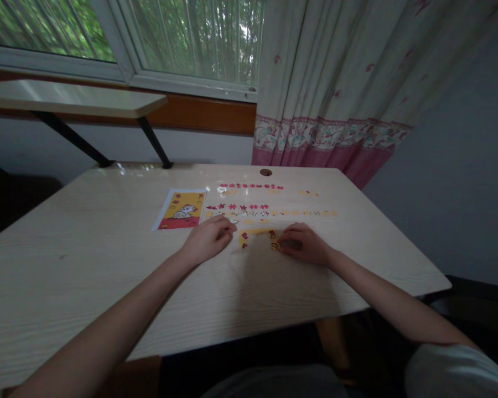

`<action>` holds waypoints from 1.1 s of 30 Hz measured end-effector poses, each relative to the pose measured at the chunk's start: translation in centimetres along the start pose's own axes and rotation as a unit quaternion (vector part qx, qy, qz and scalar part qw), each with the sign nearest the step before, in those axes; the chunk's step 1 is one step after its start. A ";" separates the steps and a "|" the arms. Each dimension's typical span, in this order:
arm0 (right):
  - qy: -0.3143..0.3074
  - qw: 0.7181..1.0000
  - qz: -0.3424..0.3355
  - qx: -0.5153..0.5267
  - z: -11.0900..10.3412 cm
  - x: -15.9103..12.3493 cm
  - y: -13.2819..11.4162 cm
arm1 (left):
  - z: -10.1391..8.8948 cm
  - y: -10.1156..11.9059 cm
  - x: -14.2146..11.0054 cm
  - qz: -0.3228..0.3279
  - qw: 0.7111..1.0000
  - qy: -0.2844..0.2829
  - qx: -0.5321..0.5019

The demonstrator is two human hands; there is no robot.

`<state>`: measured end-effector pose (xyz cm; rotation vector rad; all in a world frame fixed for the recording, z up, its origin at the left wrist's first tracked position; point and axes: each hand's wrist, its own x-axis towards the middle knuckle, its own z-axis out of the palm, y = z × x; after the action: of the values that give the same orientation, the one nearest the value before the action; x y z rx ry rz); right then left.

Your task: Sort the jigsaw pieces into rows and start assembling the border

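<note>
A partly joined jigsaw puzzle [257, 232] lies on the table, its yellow pieces with red marks forming a top edge and two short sides. My right hand [305, 244] is at its right side, thumb and fingertips closed on a yellow puzzle piece [275, 246] at the lower end of that side. On the other side, my left hand [209, 240] is near the table surface with its fingers curled together; what they may hold is hidden. A small whitish piece [234, 221] shows beside its fingertips. Behind both hands, loose red pieces [251, 186] and yellow pieces [302, 213] lie in rows.
A picture card [182, 210] with a white cat on yellow and red lies left of the rows. The wooden table [87, 249] has a cable hole [266, 172] at the back. A raised shelf [74, 99] stands at the back left, and a curtain [311, 110] hangs behind.
</note>
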<state>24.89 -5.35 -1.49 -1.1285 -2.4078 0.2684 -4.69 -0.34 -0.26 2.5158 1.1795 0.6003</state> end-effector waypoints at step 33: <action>-0.012 0.990 -0.110 -0.082 -0.1 0.1 -0.9 | -0.2 0.7 -0.2 0.023 0.998 -0.010 0.059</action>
<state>24.30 -5.87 -1.05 -0.9186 -2.5871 0.0117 -4.42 -0.87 0.16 2.6470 1.1855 0.5289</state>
